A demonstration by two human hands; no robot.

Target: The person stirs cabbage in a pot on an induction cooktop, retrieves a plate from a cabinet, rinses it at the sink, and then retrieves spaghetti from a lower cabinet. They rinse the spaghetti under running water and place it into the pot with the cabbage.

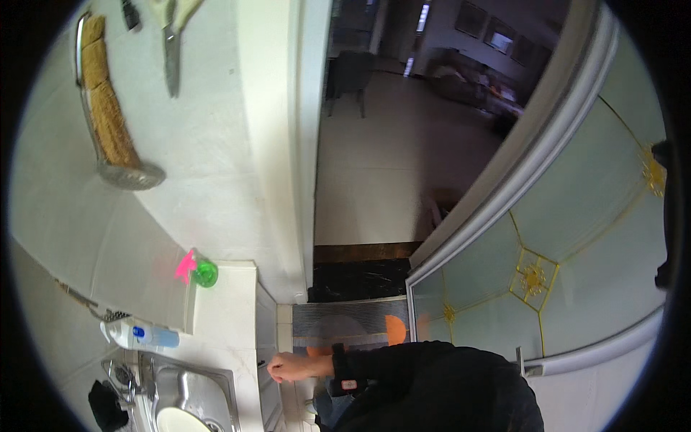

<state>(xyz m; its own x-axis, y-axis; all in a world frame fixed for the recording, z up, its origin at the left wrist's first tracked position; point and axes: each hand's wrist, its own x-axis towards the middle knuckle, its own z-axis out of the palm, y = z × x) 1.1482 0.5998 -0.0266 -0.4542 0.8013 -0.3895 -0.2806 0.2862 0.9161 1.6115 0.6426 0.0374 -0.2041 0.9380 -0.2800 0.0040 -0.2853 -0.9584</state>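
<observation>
My right hand [289,367] is at the lower middle, at the end of a black sleeve with a dark band at the wrist. Its fingers curl downward beside the white cabinet front [268,351], close to a small dark handle. Whether the fingertips touch anything or hold something small is hidden. My left hand is out of view. Left of the hand lies a pale countertop [224,318] with a steel sink [197,391]; a pale round dish or board [181,420] is partly in the sink. A green spray bottle with a pink trigger [205,274] stands at the counter's far corner.
A pump bottle with blue liquid [162,337] stands by the faucet. Scissors [171,59] and a brush-like tool [110,108] hang on the wall. Ahead, a doorway leads to a darker room with a chair [351,75]; a frosted glass door [583,237] borders the right. A striped mat [345,318] lies below.
</observation>
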